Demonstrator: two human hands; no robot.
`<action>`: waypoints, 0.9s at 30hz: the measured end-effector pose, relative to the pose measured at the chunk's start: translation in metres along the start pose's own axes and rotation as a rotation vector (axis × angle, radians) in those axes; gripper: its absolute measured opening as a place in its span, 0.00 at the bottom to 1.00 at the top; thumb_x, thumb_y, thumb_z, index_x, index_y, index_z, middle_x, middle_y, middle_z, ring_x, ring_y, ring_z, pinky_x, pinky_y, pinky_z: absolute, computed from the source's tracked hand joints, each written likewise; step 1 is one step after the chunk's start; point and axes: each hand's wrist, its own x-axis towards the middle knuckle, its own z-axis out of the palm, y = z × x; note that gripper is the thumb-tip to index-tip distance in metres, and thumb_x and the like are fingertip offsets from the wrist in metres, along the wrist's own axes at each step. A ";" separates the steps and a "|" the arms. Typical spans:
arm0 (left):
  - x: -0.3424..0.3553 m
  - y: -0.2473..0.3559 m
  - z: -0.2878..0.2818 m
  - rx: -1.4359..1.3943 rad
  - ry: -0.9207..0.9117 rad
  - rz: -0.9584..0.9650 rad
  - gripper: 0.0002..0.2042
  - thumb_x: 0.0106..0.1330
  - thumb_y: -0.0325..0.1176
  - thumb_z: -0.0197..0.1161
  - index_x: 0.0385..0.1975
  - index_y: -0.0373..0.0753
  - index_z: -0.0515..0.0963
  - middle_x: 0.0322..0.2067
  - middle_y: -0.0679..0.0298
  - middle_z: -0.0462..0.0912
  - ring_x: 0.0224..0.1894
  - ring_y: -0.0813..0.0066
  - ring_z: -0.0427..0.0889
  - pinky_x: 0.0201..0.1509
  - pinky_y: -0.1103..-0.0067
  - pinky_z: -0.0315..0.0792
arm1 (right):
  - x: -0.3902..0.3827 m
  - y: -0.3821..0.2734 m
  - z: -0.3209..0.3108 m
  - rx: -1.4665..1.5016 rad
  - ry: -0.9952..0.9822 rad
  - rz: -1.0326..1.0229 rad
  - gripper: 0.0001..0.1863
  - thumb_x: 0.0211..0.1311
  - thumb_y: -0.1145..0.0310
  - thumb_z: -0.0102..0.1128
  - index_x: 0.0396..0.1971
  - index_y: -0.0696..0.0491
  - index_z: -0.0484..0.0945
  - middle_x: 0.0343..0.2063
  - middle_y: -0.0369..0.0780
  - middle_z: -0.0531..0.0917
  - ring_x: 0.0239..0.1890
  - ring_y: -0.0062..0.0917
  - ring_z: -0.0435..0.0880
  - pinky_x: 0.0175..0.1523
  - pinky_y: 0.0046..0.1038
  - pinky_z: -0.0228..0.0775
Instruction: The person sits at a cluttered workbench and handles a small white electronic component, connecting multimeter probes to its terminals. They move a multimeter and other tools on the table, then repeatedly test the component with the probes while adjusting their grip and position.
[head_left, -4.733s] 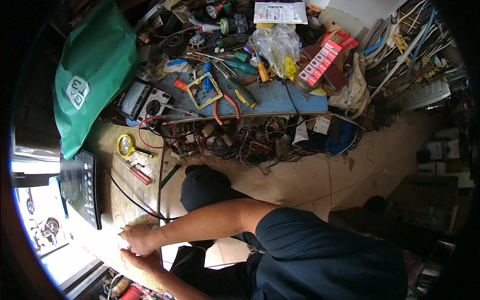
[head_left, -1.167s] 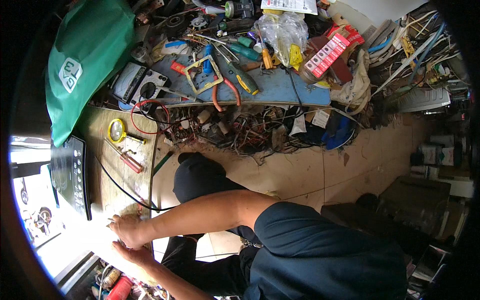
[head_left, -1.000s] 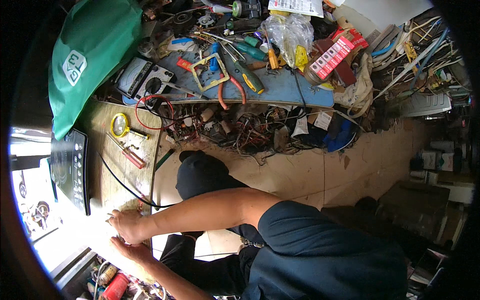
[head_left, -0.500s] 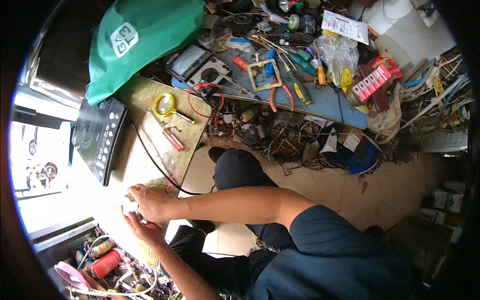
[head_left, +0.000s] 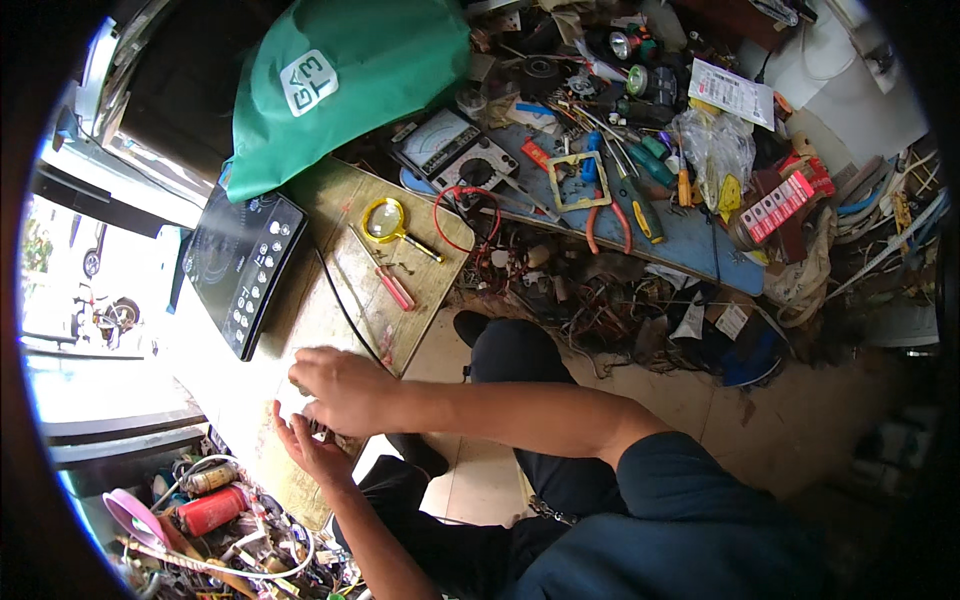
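My right hand [head_left: 352, 390] is over the near end of the wooden bench [head_left: 262, 455], its fingers curled together around something small. Just below it, my left hand [head_left: 318, 455] is turned palm up with its fingers bent toward the right hand. A small, partly dark object [head_left: 318, 430] shows between the hands; glare and fingers hide its kind. Beyond them lie a screwdriver [head_left: 397, 290] with a red, clear handle and a yellow-rimmed magnifying glass [head_left: 384, 220]. A black induction cooktop [head_left: 232, 275] stands tilted at the left, and a black cord [head_left: 345, 310] runs toward my right hand.
A green bag [head_left: 350, 90] covers the back. On a blue board [head_left: 715, 262] lie an analog multimeter [head_left: 455, 150], pliers [head_left: 610, 228] and several screwdrivers. Tangled wires and parts [head_left: 560, 285] heap beneath it. A bin at lower left holds a red cylinder [head_left: 212, 510].
The whole view has shifted, so the bench and tools appear farther right. My right hand has turned slightly, with its fingers more curled; both hands stay close together over the small object.
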 end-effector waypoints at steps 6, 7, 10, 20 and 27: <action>0.006 -0.011 -0.017 0.108 -0.049 0.026 0.26 0.77 0.40 0.59 0.72 0.43 0.65 0.52 0.58 0.79 0.51 0.68 0.81 0.53 0.67 0.82 | 0.028 0.030 -0.142 -0.388 0.434 0.026 0.20 0.59 0.67 0.71 0.50 0.57 0.80 0.46 0.48 0.86 0.49 0.45 0.86 0.53 0.43 0.78; 0.004 -0.008 -0.011 0.092 -0.046 0.030 0.26 0.77 0.40 0.60 0.72 0.41 0.65 0.52 0.57 0.79 0.51 0.68 0.81 0.54 0.68 0.81 | 0.040 0.044 -0.169 -0.593 0.575 -0.003 0.21 0.57 0.67 0.73 0.49 0.57 0.78 0.47 0.47 0.84 0.50 0.45 0.84 0.54 0.43 0.77; 0.002 0.002 0.004 0.101 -0.044 0.071 0.28 0.77 0.39 0.60 0.72 0.36 0.63 0.52 0.56 0.80 0.50 0.71 0.80 0.59 0.73 0.75 | 0.067 0.071 -0.233 -1.118 0.588 0.083 0.33 0.53 0.65 0.78 0.55 0.59 0.73 0.56 0.49 0.77 0.60 0.43 0.76 0.61 0.45 0.71; 0.004 0.000 0.002 0.015 -0.017 0.070 0.29 0.74 0.28 0.60 0.74 0.35 0.60 0.54 0.54 0.80 0.53 0.69 0.81 0.59 0.74 0.75 | 0.167 0.088 -0.288 -0.950 0.838 0.182 0.16 0.68 0.66 0.58 0.53 0.53 0.78 0.42 0.51 0.88 0.48 0.49 0.87 0.52 0.52 0.78; 0.005 -0.005 0.003 0.023 0.010 0.097 0.28 0.75 0.31 0.58 0.73 0.37 0.62 0.53 0.55 0.81 0.50 0.70 0.83 0.56 0.74 0.77 | 0.254 0.062 -0.239 -0.693 1.066 -0.165 0.12 0.63 0.73 0.55 0.46 0.55 0.79 0.46 0.47 0.84 0.51 0.46 0.83 0.59 0.51 0.72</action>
